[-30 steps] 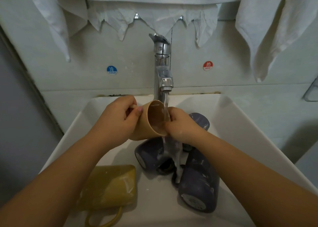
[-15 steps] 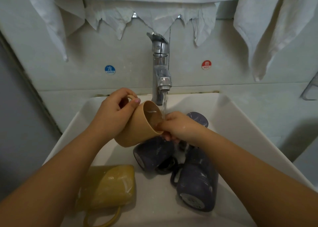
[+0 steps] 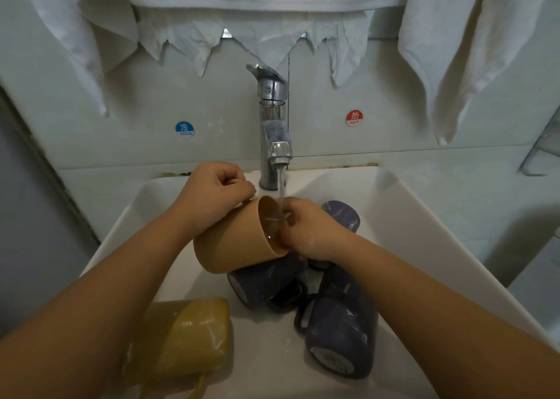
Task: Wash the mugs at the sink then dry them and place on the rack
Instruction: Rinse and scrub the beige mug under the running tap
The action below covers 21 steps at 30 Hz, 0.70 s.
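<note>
While the left hand (image 3: 212, 198) grips the tan mug (image 3: 239, 241), tilted under the tap (image 3: 274, 126), the right hand (image 3: 306, 232) should, with fingers seemingly pinching its rim, rub the whole inside.

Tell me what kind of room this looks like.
Most likely a bathroom or washroom: a white basin under a chrome tap running water, white towels hanging above, and cold and hot stickers on the wall.
</note>
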Tool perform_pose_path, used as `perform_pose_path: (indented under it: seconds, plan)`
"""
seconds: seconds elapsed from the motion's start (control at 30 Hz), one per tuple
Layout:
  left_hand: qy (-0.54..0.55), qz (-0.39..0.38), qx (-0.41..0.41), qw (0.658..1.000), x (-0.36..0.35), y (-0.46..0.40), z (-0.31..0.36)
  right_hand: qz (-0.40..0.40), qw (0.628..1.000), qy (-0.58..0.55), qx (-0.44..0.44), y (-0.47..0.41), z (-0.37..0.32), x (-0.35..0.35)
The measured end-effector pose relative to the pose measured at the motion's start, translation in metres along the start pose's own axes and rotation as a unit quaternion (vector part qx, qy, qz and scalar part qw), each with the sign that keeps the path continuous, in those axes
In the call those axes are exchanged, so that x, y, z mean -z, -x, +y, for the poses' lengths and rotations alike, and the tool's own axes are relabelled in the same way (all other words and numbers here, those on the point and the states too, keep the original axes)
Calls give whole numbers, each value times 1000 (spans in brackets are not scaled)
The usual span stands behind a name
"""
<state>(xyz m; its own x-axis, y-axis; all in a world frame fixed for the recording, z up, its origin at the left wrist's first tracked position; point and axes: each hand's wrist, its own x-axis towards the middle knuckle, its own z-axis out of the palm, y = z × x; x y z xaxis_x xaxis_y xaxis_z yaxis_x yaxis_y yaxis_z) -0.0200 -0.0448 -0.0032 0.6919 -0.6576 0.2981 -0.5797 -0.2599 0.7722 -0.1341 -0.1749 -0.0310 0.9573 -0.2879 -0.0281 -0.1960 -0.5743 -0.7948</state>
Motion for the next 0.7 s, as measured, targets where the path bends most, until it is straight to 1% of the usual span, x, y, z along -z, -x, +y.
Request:
perform_pose_path:
  seconds: [0.13,0.27,0.43,0.5,0.6,0.7]
  plan:
    - [32,-19,1,999,-4,-7,2,42,999,-29,1,-2,4,2]
    - [66,-19,11,998,-6,-9,5,57,998,7,18,-6,7,2]
    - [73,-24,7,997,-8,-9,7,82,997,0,6,-11,6,-1]
    - [78,-15,7,997,-6,-8,4,78,997,10,11,-10,5,0]
    - [86,-3,7,996,-3,-6,1,51,998,21,21,-9,5,0]
    - [75,-15,-4,997,-3,-3,1,53,998,28,24,-8,4,-2]
